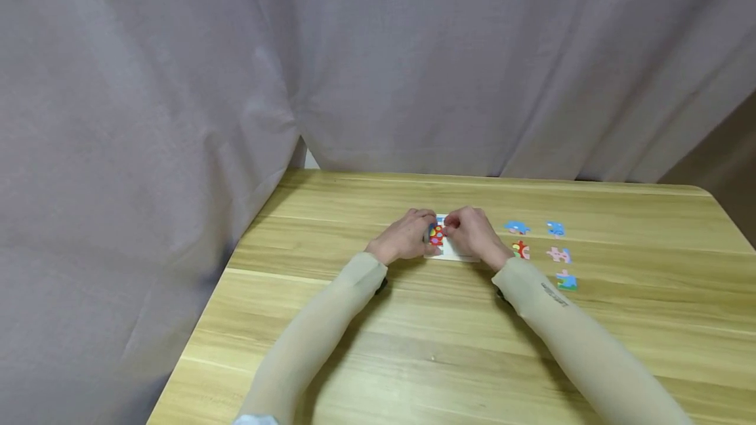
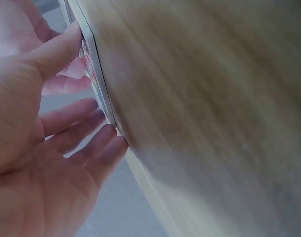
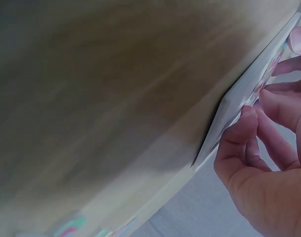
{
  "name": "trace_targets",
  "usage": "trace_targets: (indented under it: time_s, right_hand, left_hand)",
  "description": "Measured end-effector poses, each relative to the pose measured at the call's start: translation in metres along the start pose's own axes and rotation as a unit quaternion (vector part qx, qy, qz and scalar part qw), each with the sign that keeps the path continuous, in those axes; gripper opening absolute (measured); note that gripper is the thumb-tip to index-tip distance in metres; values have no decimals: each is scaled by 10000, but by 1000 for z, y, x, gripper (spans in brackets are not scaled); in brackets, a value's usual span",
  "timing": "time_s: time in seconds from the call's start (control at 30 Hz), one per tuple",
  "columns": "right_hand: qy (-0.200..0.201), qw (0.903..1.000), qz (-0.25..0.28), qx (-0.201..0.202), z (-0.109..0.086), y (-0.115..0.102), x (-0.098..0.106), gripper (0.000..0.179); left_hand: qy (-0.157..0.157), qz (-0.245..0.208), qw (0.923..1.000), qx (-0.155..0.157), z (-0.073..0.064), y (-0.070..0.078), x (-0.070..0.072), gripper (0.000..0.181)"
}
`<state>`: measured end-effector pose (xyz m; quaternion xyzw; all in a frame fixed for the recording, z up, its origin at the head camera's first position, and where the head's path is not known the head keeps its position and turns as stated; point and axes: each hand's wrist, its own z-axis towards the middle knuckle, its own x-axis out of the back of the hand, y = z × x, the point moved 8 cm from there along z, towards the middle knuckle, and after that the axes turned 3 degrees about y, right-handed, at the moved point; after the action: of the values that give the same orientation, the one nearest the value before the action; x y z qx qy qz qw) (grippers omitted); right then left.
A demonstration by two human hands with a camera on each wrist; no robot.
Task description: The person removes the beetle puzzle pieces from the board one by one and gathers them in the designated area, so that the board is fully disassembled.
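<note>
Left hand: rested, fingers extended, against a white rectangular board.
Right hand: curled over it; grip could not be told.
Board: lay between them, holding red, spotted puzzle pieces.

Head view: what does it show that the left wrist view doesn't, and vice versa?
Head only: five loose puzzle pieces right of the puzzle board, plus both beige sleeves.
Left wrist only: the palm side of the left hand, and the puzzle board seen nearly edge-on.
Both: the left hand and right hand at the puzzle board, and the wooden table.
</note>
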<state>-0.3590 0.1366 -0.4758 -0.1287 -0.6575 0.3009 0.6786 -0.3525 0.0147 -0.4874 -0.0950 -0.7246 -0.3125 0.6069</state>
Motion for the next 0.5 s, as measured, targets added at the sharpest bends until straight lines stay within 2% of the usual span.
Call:
trace_targets:
  time_s: [0.17, 0.27, 0.4, 0.5]
  right_hand:
    - [-66, 9999, 83, -66, 3, 0, -3, 14]
    - [-118, 9999, 120, -12, 4, -3, -5, 14]
    - [-149, 9998, 151, 24, 5, -5, -6, 12]
    - [-179, 9997, 163, -76, 7, -4, -7, 12]
  left_hand:
    - [1, 4, 10000, 79, 0, 0, 1, 77]
    - [-29, -64, 10000, 13, 0, 0, 1, 61]
    - [-31, -290, 9992, -255, -1, -1, 4, 41]
    - [-54, -361, 9982, -473, -2, -1, 6, 40]
